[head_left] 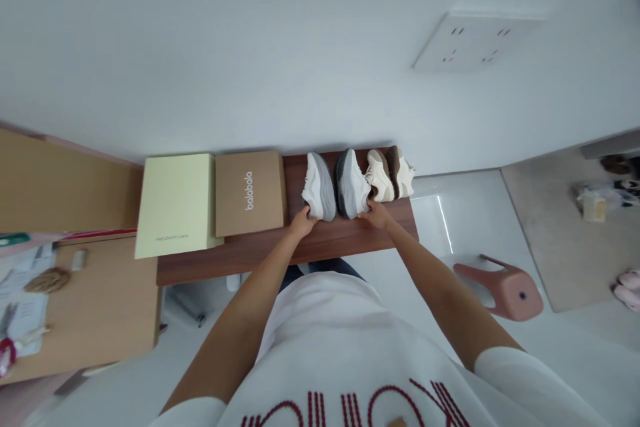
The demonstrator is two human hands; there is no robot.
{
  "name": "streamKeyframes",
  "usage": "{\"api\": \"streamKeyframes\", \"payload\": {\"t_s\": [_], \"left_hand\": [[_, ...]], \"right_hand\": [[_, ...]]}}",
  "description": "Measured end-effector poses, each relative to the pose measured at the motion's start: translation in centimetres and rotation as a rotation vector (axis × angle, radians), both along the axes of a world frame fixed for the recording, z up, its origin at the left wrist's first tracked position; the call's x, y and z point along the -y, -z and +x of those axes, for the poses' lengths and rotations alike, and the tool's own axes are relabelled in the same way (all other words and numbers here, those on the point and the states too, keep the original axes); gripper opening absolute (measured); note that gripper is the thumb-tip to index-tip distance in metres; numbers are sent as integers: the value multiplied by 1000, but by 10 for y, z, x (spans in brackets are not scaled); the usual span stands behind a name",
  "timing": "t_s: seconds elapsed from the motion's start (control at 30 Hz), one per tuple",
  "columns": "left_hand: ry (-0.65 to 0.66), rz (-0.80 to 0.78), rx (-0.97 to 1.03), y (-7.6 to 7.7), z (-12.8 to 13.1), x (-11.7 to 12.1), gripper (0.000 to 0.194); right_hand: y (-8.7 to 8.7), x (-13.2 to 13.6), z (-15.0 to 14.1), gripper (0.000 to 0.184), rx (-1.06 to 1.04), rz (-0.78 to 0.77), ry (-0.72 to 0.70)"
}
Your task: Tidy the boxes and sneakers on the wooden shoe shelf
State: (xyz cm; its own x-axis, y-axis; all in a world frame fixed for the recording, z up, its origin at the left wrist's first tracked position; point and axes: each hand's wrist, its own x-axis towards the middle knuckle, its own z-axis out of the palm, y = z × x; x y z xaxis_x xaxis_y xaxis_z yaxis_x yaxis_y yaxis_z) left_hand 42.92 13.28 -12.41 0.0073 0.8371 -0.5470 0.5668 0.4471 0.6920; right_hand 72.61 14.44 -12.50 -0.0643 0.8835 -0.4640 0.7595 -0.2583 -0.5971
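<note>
Two white and grey sneakers lie on their sides, soles facing each other, on a reddish-brown wooden shelf (330,240). My left hand (301,221) grips the heel end of the left sneaker (319,188). At the heel of the right sneaker (353,185), my right hand (376,215) has its fingers closed on the shoe. A pair of cream shoes with brown soles stands close by on the right: one cream shoe (380,177) nearly touches the right sneaker, the other cream shoe (404,177) sits at its far side. The fingertips are partly hidden inside the sneakers.
A brown shoebox (250,190) and a pale yellow box (175,203) stand on the shelf's left part. A desk (105,300) with papers is at far left. A pink stool (520,293) stands on the floor at right. The wall (300,47) rises behind, with a socket plate (477,43).
</note>
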Motion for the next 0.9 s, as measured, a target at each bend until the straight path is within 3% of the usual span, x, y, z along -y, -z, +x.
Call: {"api": "streamKeyframes", "payload": {"t_s": [0.13, 0.43, 0.73, 0.9], "left_hand": [[-42, 42, 34, -4, 0, 2, 35], [88, 206, -113, -33, -11, 10, 43], [289, 277, -364, -63, 4, 10, 30], [363, 325, -449, -69, 17, 9, 24]], "right_hand": [[-6, -2, -5, 24, -40, 8, -30], [-35, -1, -16, 27, -82, 148, -119], [-61, 3, -50, 29, 267, 337, -457], [-65, 7, -73, 24, 375, 369, -516]]}}
